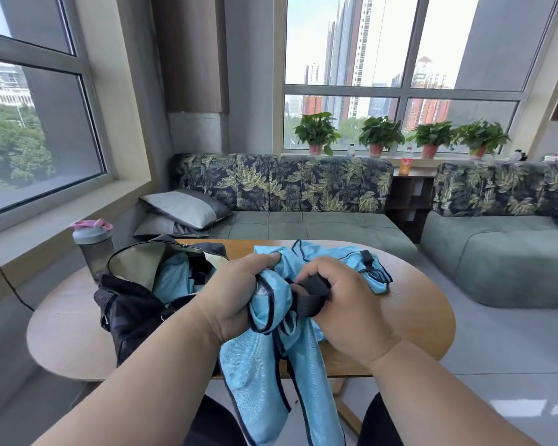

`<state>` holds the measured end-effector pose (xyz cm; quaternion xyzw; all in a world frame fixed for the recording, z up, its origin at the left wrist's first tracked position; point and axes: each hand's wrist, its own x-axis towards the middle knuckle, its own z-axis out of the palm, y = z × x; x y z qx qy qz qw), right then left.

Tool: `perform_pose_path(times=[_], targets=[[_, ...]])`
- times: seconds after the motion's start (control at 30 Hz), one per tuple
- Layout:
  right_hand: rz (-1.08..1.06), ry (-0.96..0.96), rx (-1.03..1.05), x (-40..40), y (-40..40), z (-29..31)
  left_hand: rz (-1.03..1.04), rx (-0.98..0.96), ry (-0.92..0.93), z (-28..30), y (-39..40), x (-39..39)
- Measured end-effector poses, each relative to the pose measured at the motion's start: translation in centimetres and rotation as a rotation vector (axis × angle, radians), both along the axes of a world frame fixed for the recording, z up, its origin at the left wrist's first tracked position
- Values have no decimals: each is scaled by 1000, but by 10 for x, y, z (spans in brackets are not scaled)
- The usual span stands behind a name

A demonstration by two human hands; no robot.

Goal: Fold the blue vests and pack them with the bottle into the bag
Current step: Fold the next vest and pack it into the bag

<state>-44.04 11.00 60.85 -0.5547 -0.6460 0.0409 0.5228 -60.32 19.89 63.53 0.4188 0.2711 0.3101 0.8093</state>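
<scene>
A light blue mesh vest (pixel 258 358) with dark trim hangs bunched between my hands over the near edge of the wooden table (pixel 409 304). My left hand (pixel 236 294) grips a fistful of its fabric. My right hand (pixel 339 304) holds the vest's black strap in curled fingers. More blue vest fabric (pixel 351 268) lies on the table behind my hands. The dark bag (pixel 132 304) stands open at the left with blue fabric (pixel 174 278) inside it. A grey shaker bottle (pixel 94 249) with a pink lid stands upright beyond the bag.
A green sofa (pixel 303 223) with leaf-print cushions and grey pillows (pixel 184 210) runs behind the table. Potted plants (pixel 380 133) and an orange drink bottle (pixel 406 162) line the window sill. A black cable (pixel 10 284) trails at the far left. My knees are under the table's edge.
</scene>
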Motion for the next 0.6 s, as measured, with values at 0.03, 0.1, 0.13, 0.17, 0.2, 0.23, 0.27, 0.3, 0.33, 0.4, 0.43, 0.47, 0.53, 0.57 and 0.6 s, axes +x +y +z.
perform_pose_path(times=[0.03,0.1,0.13,0.17,0.2,0.23,0.27,0.3,0.33,0.4,0.43,0.47,0.53,0.57,0.6], targets=[[16,-24,-44,2,-1,-1,-1,-12,5,0,0,-1],[81,-69,-127,6,-2,-1,6,-40,4,-1,2,-2],[124,-78,-171,8,-5,1,12,-56,-4,-3,4,-3],[169,-83,-213,9,-8,5,15,-64,-10,-3,4,-3],[208,-90,-246,8,-10,8,17,-70,-21,-4,5,-3],[231,-92,-270,7,-12,11,11,-76,-23,-6,6,-3],[228,-96,-290,4,-13,12,2,-82,-27,-8,7,-2],[194,-111,-297,1,-14,13,-10,-86,-28,-9,6,-1],[133,-136,-281,-3,-13,12,-23,-93,-33,-11,5,0],[-6,-160,-205,-7,-7,8,-45,-110,-37,-14,2,3],[-40,-134,-172,-8,-5,8,-52,-114,-39,-16,1,4],[-43,-95,-158,-9,-3,7,-49,-109,-41,-18,2,6],[27,50,-159,-11,-5,12,-25,-73,-25,-24,5,9],[55,138,-162,-12,-6,16,-13,-38,0,-26,5,10],[51,195,-144,-12,-7,21,5,-4,31,-28,6,12]])
